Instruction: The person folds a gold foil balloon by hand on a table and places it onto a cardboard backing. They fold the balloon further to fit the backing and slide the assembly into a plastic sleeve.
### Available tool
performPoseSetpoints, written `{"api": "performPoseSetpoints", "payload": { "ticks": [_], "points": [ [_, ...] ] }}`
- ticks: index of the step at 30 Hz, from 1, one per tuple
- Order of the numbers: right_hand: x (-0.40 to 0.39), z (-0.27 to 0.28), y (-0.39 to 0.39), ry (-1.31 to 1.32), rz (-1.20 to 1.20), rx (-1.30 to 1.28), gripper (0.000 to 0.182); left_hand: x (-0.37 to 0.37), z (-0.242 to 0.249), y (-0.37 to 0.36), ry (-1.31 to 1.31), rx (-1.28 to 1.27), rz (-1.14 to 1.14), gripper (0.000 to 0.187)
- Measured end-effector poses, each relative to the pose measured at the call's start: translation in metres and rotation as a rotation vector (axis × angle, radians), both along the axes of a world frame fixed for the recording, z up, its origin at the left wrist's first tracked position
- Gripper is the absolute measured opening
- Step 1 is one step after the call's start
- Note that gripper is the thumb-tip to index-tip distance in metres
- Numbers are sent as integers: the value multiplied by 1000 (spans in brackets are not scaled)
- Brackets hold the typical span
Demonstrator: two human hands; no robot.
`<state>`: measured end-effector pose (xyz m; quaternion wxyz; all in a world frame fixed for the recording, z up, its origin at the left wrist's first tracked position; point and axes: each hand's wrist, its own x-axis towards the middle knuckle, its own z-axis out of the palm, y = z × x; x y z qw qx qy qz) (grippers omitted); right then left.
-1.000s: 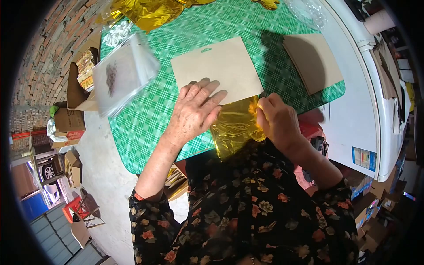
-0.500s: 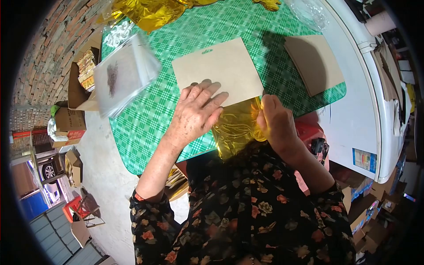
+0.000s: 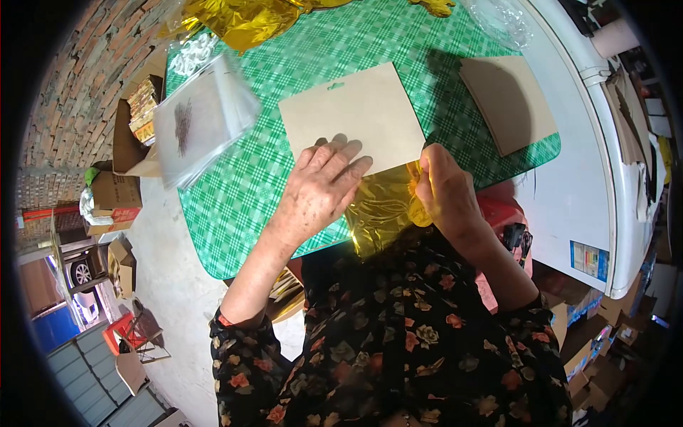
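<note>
A beige card point(image 3: 352, 114) with a hang slot lies on the green checked table point(image 3: 235, 192). Under its near edge sits crinkled gold foil point(image 3: 380, 213). My left hand point(image 3: 320, 188) lies flat, fingers spread, pressing on the card's near edge and the foil. My right hand point(image 3: 445, 192) pinches the foil's right edge beside the card's near right corner.
A stack of clear plastic bags point(image 3: 199, 117) lies at the table's left. A pile of brown cards point(image 3: 509, 99) sits at the right. Bunched gold foil point(image 3: 242, 18) lies at the far edge. A white appliance point(image 3: 605, 164) stands right; cardboard boxes point(image 3: 114, 192) stand on the floor to the left.
Both hands stay on the card and foil. My right hand has shifted slightly along the foil's edge. The view has drifted a little.
</note>
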<state>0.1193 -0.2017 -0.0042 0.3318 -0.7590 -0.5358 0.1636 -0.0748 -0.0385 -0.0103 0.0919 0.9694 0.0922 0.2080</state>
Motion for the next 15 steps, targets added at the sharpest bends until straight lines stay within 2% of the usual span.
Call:
{"api": "performPoseSetpoints", "payload": {
  "ticks": [11, 15],
  "points": [
    [2, -2, -2, -43, 38, 37, 36, 21, 4, 13, -76, -174, -107, 19],
    [4, -4, -2, -39, 52, 47, 36, 25, -12, 15, -50, -277, -136, 29]
  ]
}}
